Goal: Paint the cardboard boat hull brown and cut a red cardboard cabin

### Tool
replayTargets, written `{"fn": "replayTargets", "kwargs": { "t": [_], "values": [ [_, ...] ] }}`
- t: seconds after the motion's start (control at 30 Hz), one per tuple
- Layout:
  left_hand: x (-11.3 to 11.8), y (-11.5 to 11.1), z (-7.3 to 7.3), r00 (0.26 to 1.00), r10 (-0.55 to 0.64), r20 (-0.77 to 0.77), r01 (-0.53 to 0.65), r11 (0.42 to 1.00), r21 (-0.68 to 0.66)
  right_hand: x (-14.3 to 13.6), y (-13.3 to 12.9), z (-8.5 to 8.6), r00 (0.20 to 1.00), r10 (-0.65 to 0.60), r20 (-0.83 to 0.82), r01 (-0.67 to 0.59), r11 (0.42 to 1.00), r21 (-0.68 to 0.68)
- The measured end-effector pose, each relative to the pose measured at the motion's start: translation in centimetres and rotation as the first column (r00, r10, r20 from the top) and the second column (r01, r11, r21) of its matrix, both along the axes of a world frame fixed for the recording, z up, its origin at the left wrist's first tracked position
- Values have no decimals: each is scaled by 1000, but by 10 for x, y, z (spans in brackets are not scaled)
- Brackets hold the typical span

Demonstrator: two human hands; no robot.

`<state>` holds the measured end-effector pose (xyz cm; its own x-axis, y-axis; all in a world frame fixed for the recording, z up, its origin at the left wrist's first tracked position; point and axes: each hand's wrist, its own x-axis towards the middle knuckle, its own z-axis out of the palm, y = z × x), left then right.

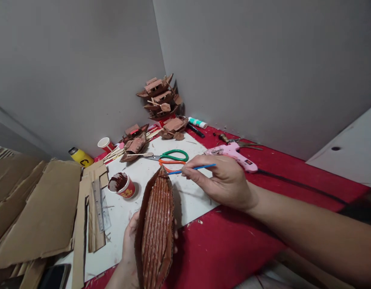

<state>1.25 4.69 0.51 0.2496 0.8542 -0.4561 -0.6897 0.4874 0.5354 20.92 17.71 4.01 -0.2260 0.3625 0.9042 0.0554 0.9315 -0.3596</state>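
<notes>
My left hand (129, 241) is wrapped round a brown cardboard model boat (157, 216) from beneath, its fingers partly hidden behind the hull. The boat's ribbed inside faces up and looks wet with brown paint. Between the thumb and fingers of my right hand (223, 178) is a thin blue paintbrush (200, 166), its tip at the far, pointed end of the boat. A red and white paper cup (129, 189) with brown paint inside stands left of the boat. Just beyond the boat lie scissors (173, 155) with one green and one orange handle.
Flat cardboard (47, 208), strips and a clear ruler (98, 204) lie at left. Several finished model boats (161, 96) are stacked in the corner, others (135, 144) on the white board. A pink glue gun (233, 152) with a black cord rests at right. A yellow bottle (81, 157) stands behind.
</notes>
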Motion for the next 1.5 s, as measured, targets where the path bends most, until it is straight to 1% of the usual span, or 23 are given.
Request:
{"fn": "replayTargets", "kwargs": {
  "t": [0.1, 0.2, 0.27, 0.33, 0.4, 0.47, 0.5, 0.57, 0.63, 0.7, 0.73, 0.8, 0.9, 0.97, 1.03, 1.13, 1.2, 1.27, 1.37, 1.4, 1.43, 1.5],
  "values": [
    [1, -1, -1, 999, 39, -27, -39, 999, 7, -3, -4, -3, 997, 73, 14, -73, 997, 5],
    [3, 0, -1, 994, 103, -34, -104, 994, -36, -5, -10, -5, 984, 167, 66, -166, 986, -19],
    [5, 0, 1, 989, 142, -45, -145, 987, -67, -5, -12, -5, 980, 187, 75, -185, 982, -29],
    [7, 0, 3, 989, 141, -51, -145, 986, -85, -4, -11, -5, 989, 146, 35, -145, 989, -43],
    [7, 0, 4, 991, 125, -52, -129, 988, -85, -2, -8, -4, 997, 72, -17, -72, 996, -43],
    [6, 0, 3, 992, 115, -50, -118, 991, -67, -2, -5, -4, 1000, 17, -26, -17, 1000, -11],
    [6, -1, 2, 992, 117, -43, -119, 991, -58, -3, -5, -5, 1000, 10, -11, -10, 1000, 10],
    [5, -2, -1, 992, 124, -25, -125, 991, -53, -6, -7, -8, 997, 54, 50, -56, 998, 34],
    [3, -2, -3, 987, 158, -11, -158, 986, -57, -9, -11, -11, 983, 142, 117, -148, 988, 39],
    [3, -3, -3, 981, 194, -12, -194, 979, -67, -11, -15, -14, 966, 210, 149, -219, 975, 43],
    [3, -3, -2, 978, 207, -15, -208, 976, -72, -11, -15, -14, 966, 216, 144, -224, 973, 47],
    [4, -3, 0, 977, 215, -18, -215, 973, -81, -9, -14, -14, 982, 162, 93, -167, 985, 51],
    [5, -3, 3, 978, 207, -25, -209, 974, -88, -7, -7, -12, 1000, 9, 3, -9, 999, 50],
    [6, -3, 5, 981, 194, -30, -196, 976, -91, -6, -5, -11, 1000, -29, 5, 28, 998, 59],
    [6, -3, 5, 980, 195, -40, -198, 977, -85, -7, -7, -12, 999, 6, 45, -10, 998, 69],
    [6, -3, 5, 976, 208, -62, -212, 975, -68, -9, -14, -14, 982, 136, 133, -144, 988, 55],
    [6, -3, 4, 970, 232, -72, -235, 971, -37, -10, -17, -15, 969, 191, 156, -199, 979, 41],
    [5, -4, 3, 966, 252, -64, -254, 967, -22, -9, -17, -15, 979, 173, 109, -176, 984, 16],
    [4, -4, 4, 963, 262, -58, -265, 963, -53, -8, -14, -15, 996, 82, 35, -81, 996, -43],
    [4, -3, 5, 959, 273, -73, -278, 958, -68, -8, -14, -15, 997, 73, 34, -71, 996, -50],
    [3, -3, 6, 952, 290, -97, -298, 952, -78, -9, -15, -15, 996, 82, 45, -80, 995, -52],
    [3, -1, 9, 934, 329, -137, -342, 935, -93, -9, -20, -15, 984, 156, 86, -151, 987, -61]
  ]
}}
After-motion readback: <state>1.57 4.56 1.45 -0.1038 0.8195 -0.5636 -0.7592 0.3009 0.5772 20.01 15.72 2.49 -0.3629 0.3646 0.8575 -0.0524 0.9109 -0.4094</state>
